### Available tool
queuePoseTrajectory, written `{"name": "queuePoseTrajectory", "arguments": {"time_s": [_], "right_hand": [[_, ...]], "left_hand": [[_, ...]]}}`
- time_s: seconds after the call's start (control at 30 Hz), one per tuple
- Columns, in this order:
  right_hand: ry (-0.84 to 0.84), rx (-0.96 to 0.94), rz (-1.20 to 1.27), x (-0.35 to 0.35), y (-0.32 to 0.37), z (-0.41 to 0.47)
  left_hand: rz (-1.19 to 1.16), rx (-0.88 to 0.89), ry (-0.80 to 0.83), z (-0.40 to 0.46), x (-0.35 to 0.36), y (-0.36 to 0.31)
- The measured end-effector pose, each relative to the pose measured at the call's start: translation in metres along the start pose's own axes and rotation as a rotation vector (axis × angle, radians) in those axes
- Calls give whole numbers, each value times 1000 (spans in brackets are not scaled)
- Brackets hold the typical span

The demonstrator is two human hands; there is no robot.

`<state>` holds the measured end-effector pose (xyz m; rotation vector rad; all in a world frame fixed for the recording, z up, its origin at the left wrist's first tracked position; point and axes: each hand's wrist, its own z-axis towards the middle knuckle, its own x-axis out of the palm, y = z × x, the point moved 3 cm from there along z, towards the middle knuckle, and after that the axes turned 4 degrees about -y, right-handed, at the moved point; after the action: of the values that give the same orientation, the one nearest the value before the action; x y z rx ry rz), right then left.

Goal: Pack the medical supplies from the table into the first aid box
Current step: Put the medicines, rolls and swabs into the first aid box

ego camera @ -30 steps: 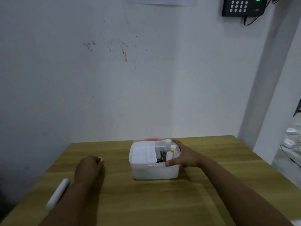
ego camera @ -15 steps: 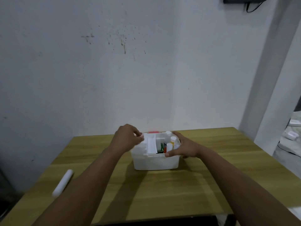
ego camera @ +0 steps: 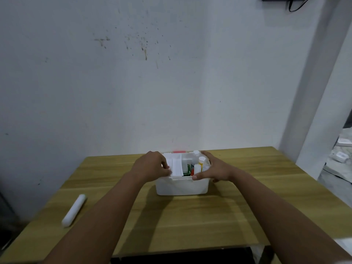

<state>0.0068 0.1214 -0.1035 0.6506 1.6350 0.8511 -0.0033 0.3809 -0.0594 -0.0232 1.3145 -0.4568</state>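
Observation:
A white plastic first aid box point(ego camera: 181, 185) stands open at the far middle of the wooden table point(ego camera: 190, 221). A white inner tray point(ego camera: 176, 166) lies across its left half. Small white bottles point(ego camera: 201, 162), a green packet and something red show in the right half. My left hand point(ego camera: 152, 166) grips the tray's left part, fingers curled on it. My right hand point(ego camera: 213, 168) clasps the box's right rim, thumb on the front edge. A white roll point(ego camera: 74, 210) lies on the table at the left.
A stained white wall rises right behind the table. A red object point(ego camera: 179, 151) peeks out behind the box. The table's near edge runs along the bottom. Past a wall corner at the right lies clutter on the floor.
My left hand rose from the table at the left and came onto the tray in the box. My right hand stayed on the box's right rim. The view tilted down slightly.

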Motion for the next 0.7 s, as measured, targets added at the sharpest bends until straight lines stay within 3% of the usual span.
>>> {"name": "queuePoseTrajectory", "arguments": {"time_s": [0.1,0.2,0.37,0.43,0.53,0.7], "right_hand": [[-5,3,-10,0,0,1],[-4,6,-21,0,0,1],[0,19,-16,1,-1,2],[-1,23,-17,1,-1,3],[-5,19,7,2,-3,4],[1,3,13,1,-2,4]], "left_hand": [[-25,-6,-11,-3,-3,2],[-216,-65,-84,-5,-3,13],[-251,-308,-381,-21,-22,53],[-80,-479,-306,-37,-27,90],[218,-738,-70,-71,-33,143],[306,-947,202,-110,-30,181]]}}
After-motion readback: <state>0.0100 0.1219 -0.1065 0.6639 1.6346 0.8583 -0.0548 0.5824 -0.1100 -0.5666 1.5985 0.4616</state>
